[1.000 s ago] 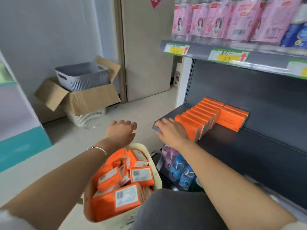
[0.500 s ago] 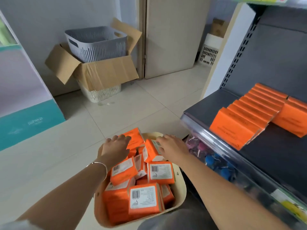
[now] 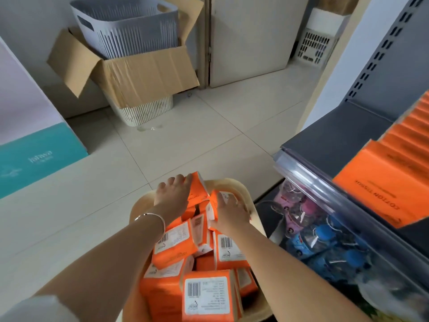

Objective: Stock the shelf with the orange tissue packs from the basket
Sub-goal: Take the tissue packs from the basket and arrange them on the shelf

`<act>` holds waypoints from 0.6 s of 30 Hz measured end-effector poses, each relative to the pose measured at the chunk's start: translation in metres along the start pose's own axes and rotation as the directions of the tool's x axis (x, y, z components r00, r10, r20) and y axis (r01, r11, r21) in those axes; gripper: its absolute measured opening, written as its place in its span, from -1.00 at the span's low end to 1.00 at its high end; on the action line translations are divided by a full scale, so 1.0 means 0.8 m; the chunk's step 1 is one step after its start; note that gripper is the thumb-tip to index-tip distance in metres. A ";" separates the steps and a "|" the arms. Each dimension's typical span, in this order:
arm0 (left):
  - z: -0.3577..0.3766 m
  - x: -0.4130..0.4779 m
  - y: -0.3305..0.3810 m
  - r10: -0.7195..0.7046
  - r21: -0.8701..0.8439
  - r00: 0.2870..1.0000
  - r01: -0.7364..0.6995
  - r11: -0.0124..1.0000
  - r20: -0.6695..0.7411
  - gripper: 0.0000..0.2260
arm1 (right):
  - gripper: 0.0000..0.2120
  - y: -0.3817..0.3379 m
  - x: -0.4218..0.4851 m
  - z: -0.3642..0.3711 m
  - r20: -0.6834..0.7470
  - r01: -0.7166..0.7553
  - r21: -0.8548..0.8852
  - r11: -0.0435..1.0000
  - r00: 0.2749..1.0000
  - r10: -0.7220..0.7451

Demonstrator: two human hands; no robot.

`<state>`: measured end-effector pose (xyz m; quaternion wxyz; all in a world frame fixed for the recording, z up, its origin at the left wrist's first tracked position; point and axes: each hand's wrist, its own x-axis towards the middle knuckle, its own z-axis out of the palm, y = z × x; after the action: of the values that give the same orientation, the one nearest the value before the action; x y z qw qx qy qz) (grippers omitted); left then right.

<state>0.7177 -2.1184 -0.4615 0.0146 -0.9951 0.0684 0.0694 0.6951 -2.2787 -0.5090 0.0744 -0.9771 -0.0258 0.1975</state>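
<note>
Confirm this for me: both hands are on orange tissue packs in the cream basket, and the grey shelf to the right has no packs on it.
Not quite. The grey shelf does hold packs: a row of orange packs stands on it, as the head view shows. The rest holds: left hand and right hand are on orange tissue packs in the cream basket.

The tiled floor (image 3: 185,140) runs from near to far. On it at the far left stands a white basket (image 3: 146,112) with an open box (image 3: 144,75) on top of it, and at the left edge a teal carton (image 3: 34,159). A white crate (image 3: 313,47) sits far right. At the right is the dark shelf (image 3: 329,140), bearing a row of orange packs (image 3: 383,182) upright, face to face. On the lower shelf (image 3: 262,205) beneath lie bottles (image 3: 325,240) with pink and blue caps. The near cream basket (image 3: 232,184) of packs may rest on the floor – its base is hidden.
</note>
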 end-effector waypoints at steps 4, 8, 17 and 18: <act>0.008 0.011 0.003 -0.032 0.021 0.999 0.033 0.999 -0.044 -0.45 | -0.08 0.010 0.006 0.010 -0.006 0.020 -0.024 1.000 1.000 -0.020; 0.004 0.008 0.009 -0.089 0.021 0.996 0.090 0.996 -0.022 -0.69 | -0.18 0.011 -0.002 -0.004 -0.024 0.061 -0.004 0.998 0.998 -0.061; -0.067 -0.037 0.003 -0.100 -0.184 0.986 0.075 0.980 -0.133 -0.72 | -0.57 0.012 -0.068 -0.085 -0.201 -0.025 0.178 0.984 0.978 0.061; -0.080 -0.045 0.006 -0.099 -0.207 0.983 0.065 0.976 -0.157 -0.69 | -0.63 0.012 -0.081 -0.097 -0.243 -0.020 0.221 0.975 0.967 0.075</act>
<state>0.6906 -2.1206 -0.3930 -0.0891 -0.9958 0.0206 -0.0083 0.6658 -2.3042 -0.4154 0.1781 -0.9806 0.0288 0.0764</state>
